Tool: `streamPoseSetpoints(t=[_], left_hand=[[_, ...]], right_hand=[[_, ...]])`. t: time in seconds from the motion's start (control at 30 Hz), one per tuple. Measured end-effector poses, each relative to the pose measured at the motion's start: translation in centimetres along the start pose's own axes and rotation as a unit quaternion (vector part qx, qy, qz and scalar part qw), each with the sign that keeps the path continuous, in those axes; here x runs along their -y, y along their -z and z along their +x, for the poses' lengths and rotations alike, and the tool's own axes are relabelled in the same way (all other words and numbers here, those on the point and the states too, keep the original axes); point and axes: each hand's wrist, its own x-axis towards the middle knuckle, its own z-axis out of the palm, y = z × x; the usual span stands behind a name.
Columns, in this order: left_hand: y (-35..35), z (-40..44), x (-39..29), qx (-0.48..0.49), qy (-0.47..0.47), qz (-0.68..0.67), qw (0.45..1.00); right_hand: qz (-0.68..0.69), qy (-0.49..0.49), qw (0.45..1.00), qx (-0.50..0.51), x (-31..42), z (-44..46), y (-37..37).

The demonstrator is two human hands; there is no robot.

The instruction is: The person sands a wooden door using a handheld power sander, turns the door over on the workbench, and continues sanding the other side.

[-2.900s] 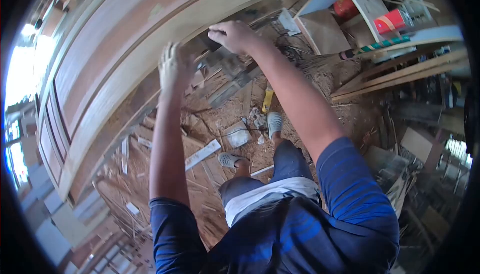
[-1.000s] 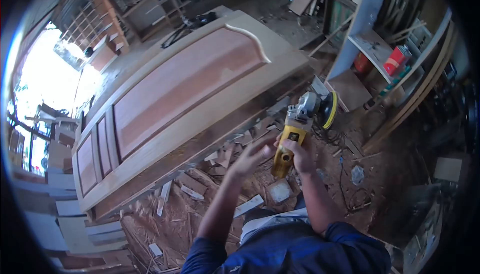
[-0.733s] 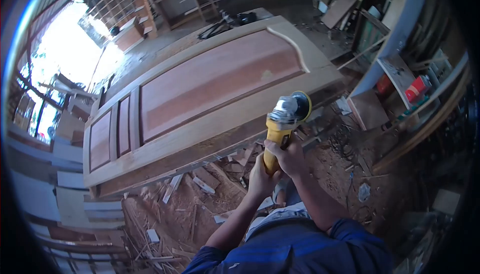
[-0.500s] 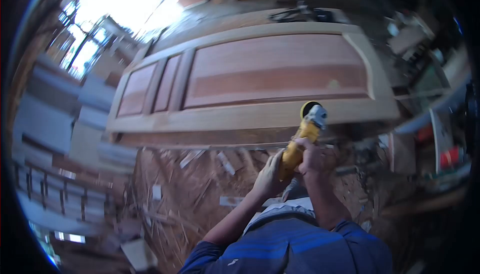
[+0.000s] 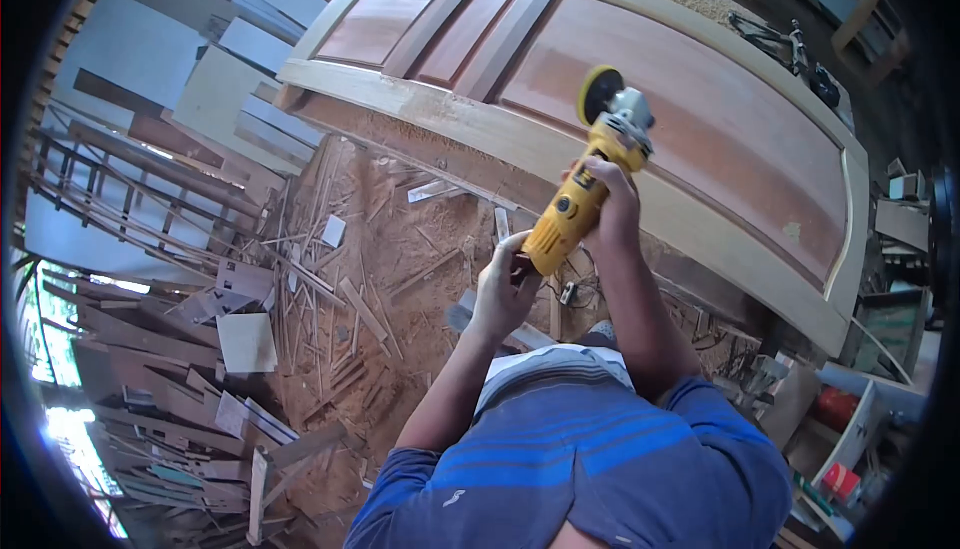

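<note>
A yellow angle grinder (image 5: 575, 207) with a round yellow-edged disc (image 5: 600, 94) is held between my two hands, its metal head tilted up and away from me. My right hand (image 5: 616, 199) wraps round the body near the head. At the rear end, my left hand (image 5: 503, 284) grips the housing from below, its fingers partly hidden. Beyond the tool lies a large wooden panelled door (image 5: 680, 139), with reddish inset panels and a paler frame. The disc appears above the door's surface; whether it touches cannot be told.
Wood scraps and sawdust cover the floor (image 5: 390, 259) to the left. Boards (image 5: 150, 39) lean at the far left. A crate (image 5: 860, 429) with red items stands at the right, and a dark tool (image 5: 785, 44) rests behind the door.
My view has swung left and down, so the door appears turned and higher. The grinder is still in both hands, with its disc now turned more sideways toward me.
</note>
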Motion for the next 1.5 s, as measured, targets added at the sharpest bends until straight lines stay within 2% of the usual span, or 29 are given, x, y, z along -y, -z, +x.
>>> streamPoseSetpoints(t=[0.07,0.17,0.2,0.27,0.37,0.5,0.6,0.67,0.73,0.83,0.93,0.97,1.07,1.1,1.2,1.27,1.33,1.37,1.47,1.5], left_hand=[[3.3,1.3,2.5,-0.027,-0.033,0.003,0.999],[10.1,3.3,6.4,-0.043,-0.024,0.036,0.998],[12.9,4.1,7.1,-0.037,-0.051,0.072,0.995],[18.1,5.6,11.7,-0.036,-0.078,0.037,0.996],[27.2,8.0,15.6,-0.005,-0.023,0.007,1.000],[37.4,10.7,19.3,0.012,0.104,-0.224,0.969],[44.1,11.1,28.7,0.063,0.100,-0.145,0.982],[49.2,10.7,29.2,0.041,0.109,-0.058,0.992],[53.6,10.6,34.6,-0.014,0.134,-0.031,0.990],[60.6,13.3,35.1,-0.087,0.157,-0.035,0.983],[64.6,18.9,34.1,-0.108,0.156,0.034,0.981],[65.6,21.2,33.8,-0.078,0.161,0.038,0.983],[67.0,29.5,37.3,-0.048,0.145,-0.048,0.987],[67.5,32.6,38.0,-0.003,0.149,-0.104,0.983],[68.1,42.1,36.2,0.002,0.194,-0.227,0.954],[69.0,48.5,34.9,0.001,0.237,-0.266,0.934],[69.8,54.1,35.6,0.008,0.274,-0.283,0.919],[70.2,56.2,36.1,0.010,0.293,-0.295,0.909],[73.5,62.8,37.3,0.035,0.380,-0.250,0.890],[73.7,64.2,39.7,0.012,0.367,-0.243,0.898]], right_hand=[[-0.010,-0.019,1.000,-0.012,-3.6,1.4,-3.2],[-0.051,-0.031,0.997,-0.041,-10.6,3.8,-8.1],[-0.055,-0.023,0.997,-0.051,-13.2,4.6,-9.5],[-0.092,-0.024,0.993,-0.074,-18.7,6.3,-13.1],[-0.121,-0.030,0.988,-0.096,-26.5,8.7,-19.3],[-0.118,-0.047,0.986,-0.112,-34.1,12.6,-27.6],[-0.141,-0.002,0.982,-0.124,-37.3,15.7,-33.9],[-0.155,0.023,0.981,-0.112,-38.3,18.6,-36.3],[-0.176,0.040,0.977,-0.115,-39.1,20.6,-39.2],[-0.202,0.042,0.972,-0.111,-42.6,24.8,-41.6],[-0.241,0.014,0.966,-0.092,-46.7,29.2,-43.5],[-0.256,0.001,0.963,-0.082,-48.4,31.1,-44.2],[-0.373,0.020,0.927,-0.039,-54.5,38.6,-46.3],[-0.442,0.051,0.893,-0.061,-55.3,39.3,-48.8],[-0.597,0.068,0.799,-0.018,-59.0,44.1,-51.3],[-0.631,0.039,0.775,0.025,-61.3,46.7,-52.7],[-0.665,-0.026,0.744,0.052,-62.8,48.3,-54.7],[-0.682,-0.032,0.727,0.069,-63.8,49.1,-55.0],[-0.711,-0.022,0.703,0.026,-66.6,51.4,-58.1],[-0.713,-0.039,0.700,0.029,-66.3,51.4,-59.9]])
